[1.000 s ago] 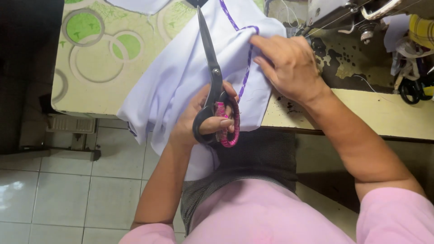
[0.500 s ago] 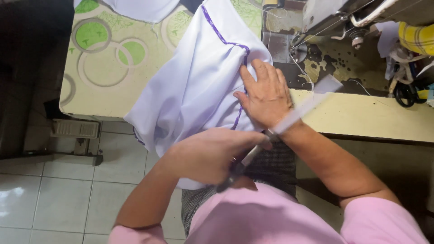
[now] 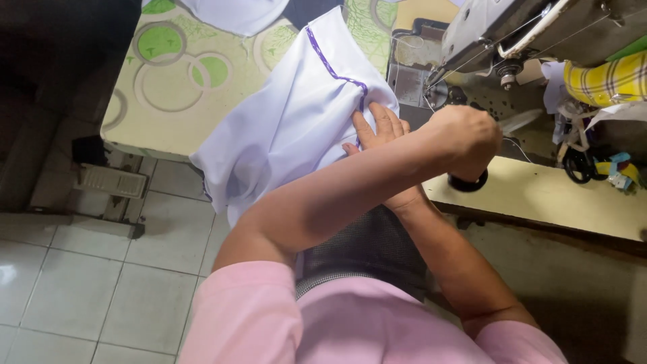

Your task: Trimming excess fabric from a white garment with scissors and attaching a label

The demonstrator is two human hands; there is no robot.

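Left hand (image 3: 464, 138), right of centre in the frame, is fisted shut around scissors (image 3: 502, 128); a black handle loop shows under the fist, the blade blurred and poking out toward the right, tips over the sewing table (image 3: 539, 195). Left forearm crosses over the right one. Right hand (image 3: 381, 135) lies flat, fingers spread and open, palm down on the white garment (image 3: 296, 128) at centre frame, pinning it and gripping nothing. Garment has purple piping along one edge, drapes off the table edge toward the person's lap; its upper part sits on the table cover with green circles (image 3: 168, 67) in the upper left. Sewing machine (image 3: 512, 34) sits upper right, just beyond the fist, threads running down from it. Yellow plaid fabric roll (image 3: 606, 81) at far right, small clutter below it too blurry to name. Tiled floor (image 3: 87, 269) lower left. Judged step: the scissors look to be carried aside to the table by the machine while the other hand keeps the cloth in place. Next move calls for setting the blades down clear of the threads, then uncrossing the arms without dragging the cloth.
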